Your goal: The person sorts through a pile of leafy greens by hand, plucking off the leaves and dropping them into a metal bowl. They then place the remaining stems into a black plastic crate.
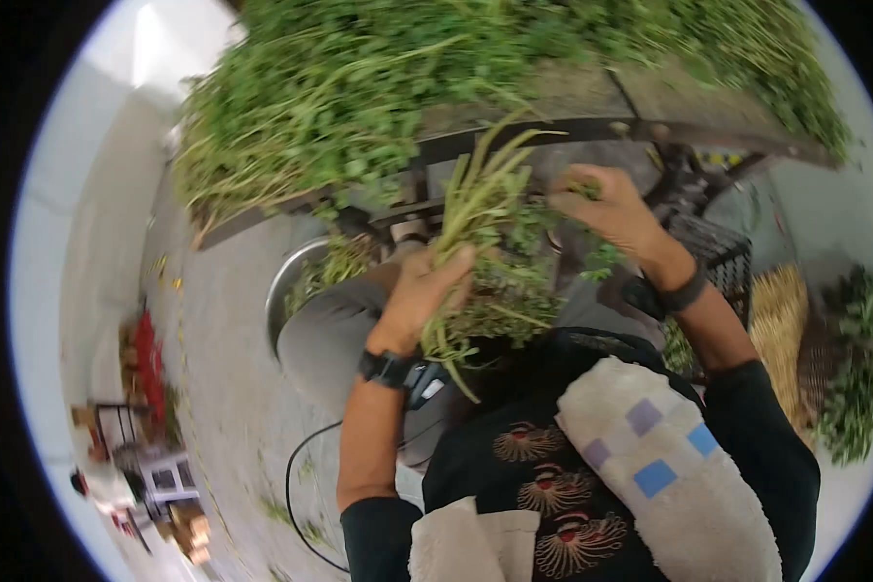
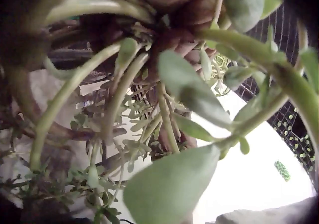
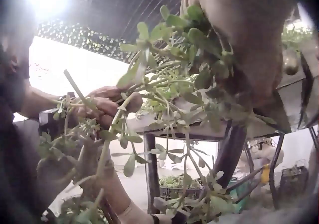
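In the head view the left hand point(image 1: 427, 296) grips a bunch of leafy green stems point(image 1: 480, 194), their thick pale ends pointing up and away. To its right the right hand point(image 1: 606, 209) is raised with curled fingers pinching a small green sprig point(image 1: 584, 187); leaves hang below its palm. Stems and leaves point(image 2: 169, 189) fill the left wrist view, in front of part of a hand at the top. In the right wrist view, leafy sprigs point(image 3: 199, 39) hang by the near right hand point(image 3: 244, 29), and the left hand point(image 3: 107, 104) holds stems farther back.
A large heap of greens point(image 1: 339, 97) covers the wooden table point(image 1: 572, 92) ahead. More greens lie on the lap. A metal basin point(image 1: 283, 281) stands left of the knees, a black crate point(image 1: 713, 252) to the right. A cable point(image 1: 289, 475) runs over the floor.
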`<state>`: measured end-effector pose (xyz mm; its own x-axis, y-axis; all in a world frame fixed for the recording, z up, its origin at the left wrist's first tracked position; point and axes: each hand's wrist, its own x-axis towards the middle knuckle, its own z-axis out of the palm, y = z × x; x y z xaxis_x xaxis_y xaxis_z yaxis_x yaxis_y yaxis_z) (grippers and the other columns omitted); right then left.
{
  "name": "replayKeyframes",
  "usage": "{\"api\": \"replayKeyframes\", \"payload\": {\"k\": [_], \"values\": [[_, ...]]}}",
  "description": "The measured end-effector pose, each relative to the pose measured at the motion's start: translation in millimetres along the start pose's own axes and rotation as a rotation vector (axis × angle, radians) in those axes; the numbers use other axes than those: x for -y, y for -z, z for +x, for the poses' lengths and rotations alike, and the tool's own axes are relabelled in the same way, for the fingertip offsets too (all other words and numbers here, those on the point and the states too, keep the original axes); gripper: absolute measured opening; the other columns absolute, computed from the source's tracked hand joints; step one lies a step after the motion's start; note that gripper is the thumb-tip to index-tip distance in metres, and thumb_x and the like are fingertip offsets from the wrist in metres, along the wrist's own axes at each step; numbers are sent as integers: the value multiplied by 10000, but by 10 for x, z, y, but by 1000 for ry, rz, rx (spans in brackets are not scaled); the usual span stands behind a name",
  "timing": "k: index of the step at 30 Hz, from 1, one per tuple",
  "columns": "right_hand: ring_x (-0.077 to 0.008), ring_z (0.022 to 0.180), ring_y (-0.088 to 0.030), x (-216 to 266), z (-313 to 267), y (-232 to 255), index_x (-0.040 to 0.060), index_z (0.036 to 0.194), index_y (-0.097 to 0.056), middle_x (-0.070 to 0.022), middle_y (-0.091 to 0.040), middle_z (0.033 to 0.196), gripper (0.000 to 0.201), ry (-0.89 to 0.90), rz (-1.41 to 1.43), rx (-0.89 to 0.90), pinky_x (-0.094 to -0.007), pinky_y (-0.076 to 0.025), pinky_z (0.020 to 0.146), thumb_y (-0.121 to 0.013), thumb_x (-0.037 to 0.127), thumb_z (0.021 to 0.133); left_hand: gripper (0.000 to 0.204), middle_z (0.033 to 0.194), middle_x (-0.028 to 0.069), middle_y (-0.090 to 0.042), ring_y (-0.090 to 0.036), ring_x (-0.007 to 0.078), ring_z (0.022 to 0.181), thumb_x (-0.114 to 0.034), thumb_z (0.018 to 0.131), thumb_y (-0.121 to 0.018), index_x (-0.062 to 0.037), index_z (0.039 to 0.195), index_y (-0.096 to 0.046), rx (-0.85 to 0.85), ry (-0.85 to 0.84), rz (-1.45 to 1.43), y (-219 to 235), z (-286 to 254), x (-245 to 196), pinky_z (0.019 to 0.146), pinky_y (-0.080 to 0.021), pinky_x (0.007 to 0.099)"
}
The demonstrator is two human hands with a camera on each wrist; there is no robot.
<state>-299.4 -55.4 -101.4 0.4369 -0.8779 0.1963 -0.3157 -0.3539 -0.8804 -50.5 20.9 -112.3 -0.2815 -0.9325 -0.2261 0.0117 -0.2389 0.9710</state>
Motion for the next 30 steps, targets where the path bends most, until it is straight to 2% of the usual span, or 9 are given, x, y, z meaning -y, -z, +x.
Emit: {"api": "replayKeyframes", "payload": {"k": [4,9,10,12,18,22,25,27,30], "values": [[-121,696,-579,-77,-24,-168,21,923,-665,-68,-662,783,227,63,75,3,-271,-457,654,-638,222,822,381,505,-18,-456,-339,60,386,-318,925,-516,36,1041,-591,-17,-44,-72,-52,25,69,377,-257,213],[-327,757,-610,-99,-82,-250,78,956,-670,-153,-647,859,272,92,-190,6,-372,-476,662,-601,297,811,401,475,-19,-423,-335,67,391,-340,918,-516,36,1034,-591,-28,-5,-62,-31,17,104,388,-260,205],[-327,757,-610,-122,-83,-287,78,956,-670,-153,-647,859,272,79,-186,2,-372,-476,662,-601,297,811,401,475,-19,-423,-335,67,391,-340,918,-516,36,1034,-591,-20,6,-61,-49,19,103,388,-260,205],[-333,754,-608,-180,-65,-373,81,913,-665,-132,-641,830,224,334,-319,-38,-406,-473,641,-600,260,795,407,472,-20,-412,-335,66,392,-342,917,-516,39,1041,-586,-32,16,-26,-80,8,83,390,-254,206],[-315,702,-594,-211,-72,-441,64,848,-626,-97,-618,818,163,456,-529,64,-411,-459,611,-596,211,783,350,478,-17,-431,-350,54,389,-327,922,-519,-2,1007,-621,-72,21,-39,-75,8,96,372,-256,195],[-356,722,-593,-222,-98,-447,31,799,-602,-149,-604,747,167,404,-554,97,-446,-467,600,-568,191,765,344,480,-19,-426,-352,51,392,-311,917,-529,4,1022,-619,-60,41,-28,-104,-1,94,379,-256,190],[-312,633,-595,-409,49,-327,27,771,-581,-96,-606,713,165,376,-762,-3,-418,-464,565,-561,190,781,345,561,13,-531,-356,50,396,-303,910,-546,10,1040,-608,-89,-22,-63,-123,-4,97,375,-268,189],[-197,593,-560,-432,96,9,41,783,-584,-26,-573,693,167,-246,613,-289,-328,-456,535,-539,198,819,343,725,59,-630,-378,51,408,-267,873,-613,19,1061,-592,-172,-41,-191,-85,-24,77,372,-291,188],[-102,652,-504,-383,-78,356,53,833,-604,9,-537,730,204,-303,656,-165,-245,-425,569,-509,231,867,362,854,87,-658,-396,50,416,-213,817,-687,25,1068,-581,-111,-60,-190,-42,-7,156,369,-305,182]]}}
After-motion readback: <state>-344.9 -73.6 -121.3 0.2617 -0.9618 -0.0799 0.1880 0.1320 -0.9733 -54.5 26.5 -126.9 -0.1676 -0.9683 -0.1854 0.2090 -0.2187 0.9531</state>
